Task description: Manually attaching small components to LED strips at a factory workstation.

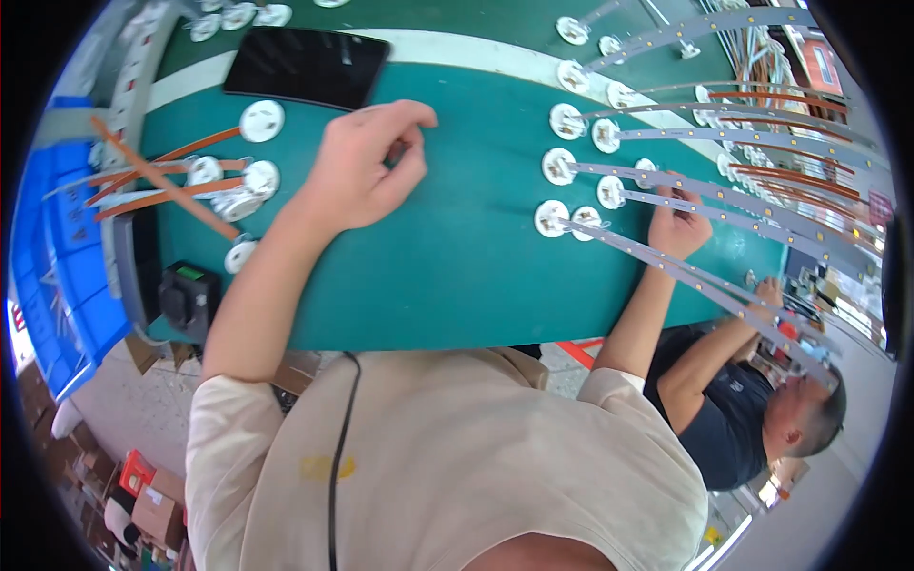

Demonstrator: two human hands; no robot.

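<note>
My left hand (369,169) hovers over the green mat, in front of the phone. Its fingers are curled, with a gap between thumb and forefinger and nothing visible in it. On the right side, my right hand (678,226) reaches up among the strips. Its fingers are pinched together at a grey LED strip (636,197), which partly covers them. Each strip ends in a round white disc, such as the one (551,218) nearest me. Several more strips with discs (559,166) are fanned out beyond it.
A black phone (305,67) lies at the back left. Orange-brown strips (167,195) with white discs are piled on the left, near a small black box (188,295). Blue bins (67,238) stand beyond the left edge. A co-worker (733,409) in dark clothes works at the right.
</note>
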